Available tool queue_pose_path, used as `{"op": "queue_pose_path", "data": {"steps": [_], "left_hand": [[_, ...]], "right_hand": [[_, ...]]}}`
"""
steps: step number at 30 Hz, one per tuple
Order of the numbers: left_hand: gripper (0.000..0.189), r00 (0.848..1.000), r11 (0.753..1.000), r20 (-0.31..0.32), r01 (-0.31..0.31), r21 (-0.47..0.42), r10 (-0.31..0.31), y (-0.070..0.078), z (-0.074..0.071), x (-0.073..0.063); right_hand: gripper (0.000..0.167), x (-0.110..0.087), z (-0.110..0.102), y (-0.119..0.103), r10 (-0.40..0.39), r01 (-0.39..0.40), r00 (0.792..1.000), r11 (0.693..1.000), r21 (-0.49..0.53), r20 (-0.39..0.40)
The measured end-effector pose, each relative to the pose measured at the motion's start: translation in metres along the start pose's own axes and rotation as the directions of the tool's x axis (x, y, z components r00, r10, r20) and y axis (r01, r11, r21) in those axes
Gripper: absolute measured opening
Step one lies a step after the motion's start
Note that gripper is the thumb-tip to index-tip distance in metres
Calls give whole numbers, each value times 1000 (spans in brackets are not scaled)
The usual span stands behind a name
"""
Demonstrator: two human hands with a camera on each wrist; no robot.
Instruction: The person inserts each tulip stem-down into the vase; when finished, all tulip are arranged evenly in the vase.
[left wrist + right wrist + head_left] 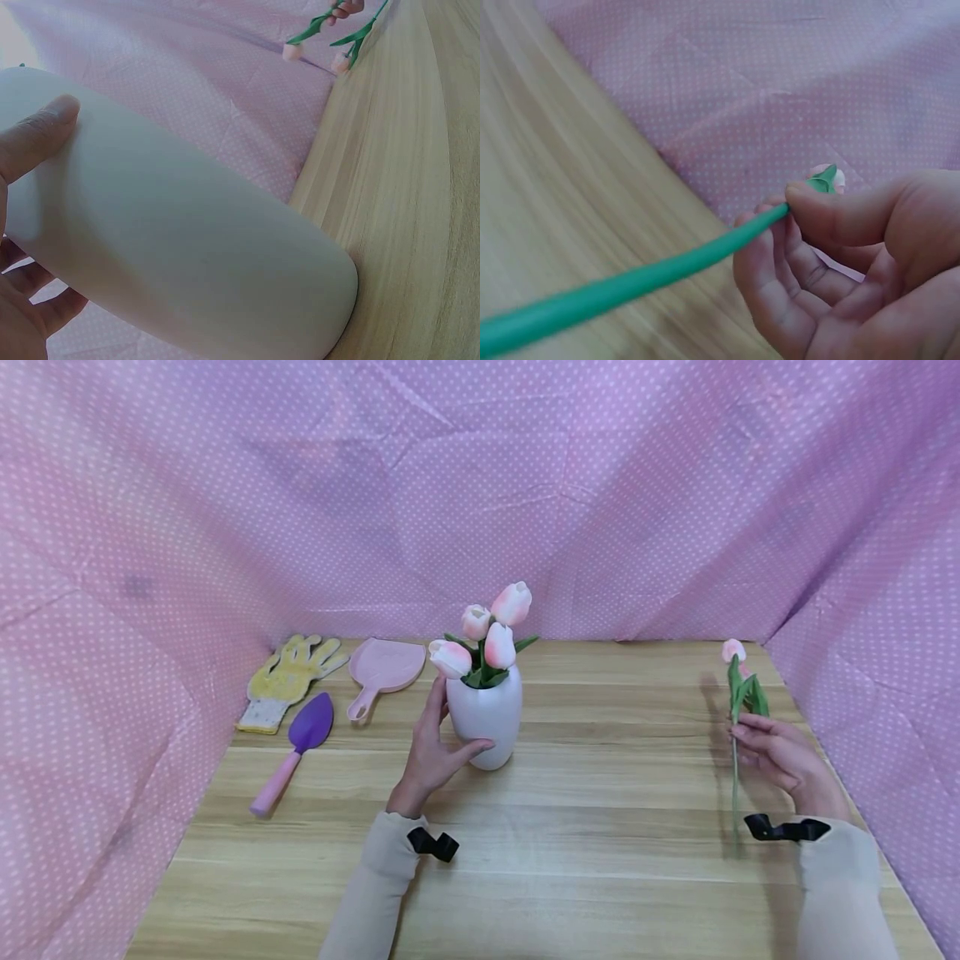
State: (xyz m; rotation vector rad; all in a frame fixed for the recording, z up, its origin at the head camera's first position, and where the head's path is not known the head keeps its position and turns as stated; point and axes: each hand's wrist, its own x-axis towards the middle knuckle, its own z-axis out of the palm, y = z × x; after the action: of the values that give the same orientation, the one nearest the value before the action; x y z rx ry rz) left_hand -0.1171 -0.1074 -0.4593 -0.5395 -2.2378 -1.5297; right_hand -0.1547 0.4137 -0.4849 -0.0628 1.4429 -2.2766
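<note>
A white vase (487, 718) stands near the middle of the table with several pink-and-white tulips (500, 646) in it. My left hand (435, 739) grips the vase from its left side, its thumb lying across the front; the left wrist view shows the fingers (64, 307) curving round the other side. At the right, my right hand (783, 760) pinches a single tulip (734, 651) by its green stem (667, 270) between thumb and fingertips, bloom up. Just behind it appears a second tulip (341, 62), partly hidden in the head view.
To the left lie a yellow-and-white work glove (285, 681), a pink dustpan (386, 664) and a purple trowel (311, 720) with a pink handle. Pink dotted cloth (480, 502) hangs behind and at both sides of the wooden table (600, 843).
</note>
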Motion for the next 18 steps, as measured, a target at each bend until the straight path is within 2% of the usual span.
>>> {"op": "queue_pose_path", "data": {"steps": [5, 13, 18], "left_hand": [[116, 1000, 1000, 0, 1, -2, -1, 0, 0, 0], [116, 1000, 1000, -1, 2, 3, -2, 1, 0, 0], [116, 1000, 1000, -1, 1, 5, -1, 0, 1, 0]], "right_hand": [[46, 0, 5, -1, -91, 83, 992, 992, 90, 91], [44, 3, 23, -8, -182, 155, 978, 962, 224, 105], [41, 2, 34, -13, -233, 183, 965, 924, 337, 115]]}}
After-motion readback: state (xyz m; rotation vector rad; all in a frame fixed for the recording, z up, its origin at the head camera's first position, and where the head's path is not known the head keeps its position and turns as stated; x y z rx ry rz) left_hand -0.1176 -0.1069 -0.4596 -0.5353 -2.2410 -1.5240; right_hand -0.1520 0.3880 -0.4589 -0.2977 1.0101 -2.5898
